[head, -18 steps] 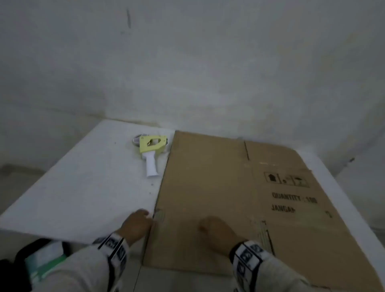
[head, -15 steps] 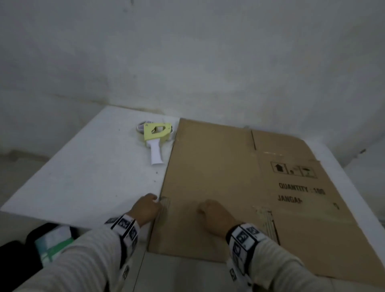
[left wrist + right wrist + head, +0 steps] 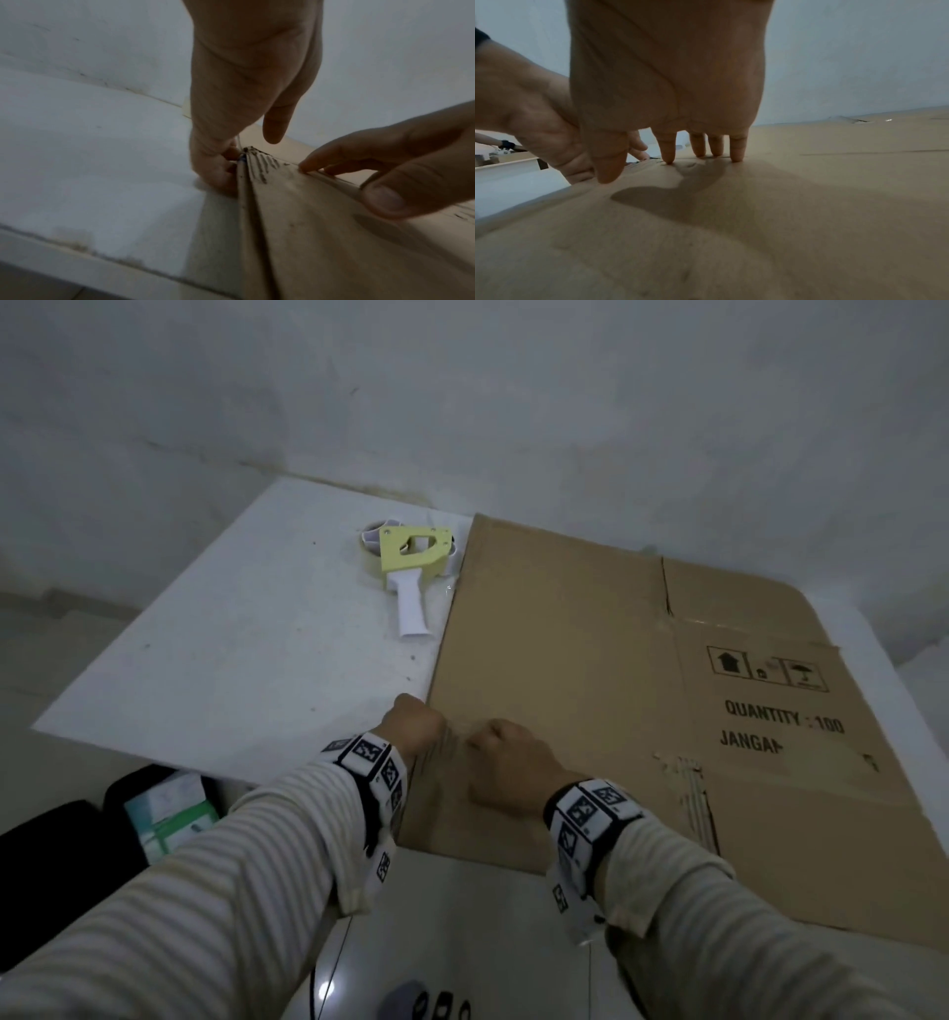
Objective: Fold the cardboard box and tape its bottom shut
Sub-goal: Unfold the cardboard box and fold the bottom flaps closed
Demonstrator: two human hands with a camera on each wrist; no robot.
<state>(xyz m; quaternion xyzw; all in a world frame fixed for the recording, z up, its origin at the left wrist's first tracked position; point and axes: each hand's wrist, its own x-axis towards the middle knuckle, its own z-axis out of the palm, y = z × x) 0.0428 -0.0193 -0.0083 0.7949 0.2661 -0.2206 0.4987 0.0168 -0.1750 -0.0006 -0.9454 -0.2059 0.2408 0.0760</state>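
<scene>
A flattened brown cardboard box lies on the white table, printed side up. At the box's left edge, near its front corner, my left hand has its fingers curled against the cardboard layers; the left wrist view shows them pinching the edge where the layers part slightly. Just to the right, my right hand rests on top of the box. Its straight fingertips press down on the cardboard. A yellow tape dispenser with a white handle lies on the table beside the box's far left edge.
The table stands against a grey wall. A black bag holding a white and green packet sits below the table's front left edge. Bare table surface stretches left of the box.
My right hand has slid left along the cardboard, close to my left hand. The left hand stays at the box's left edge.
</scene>
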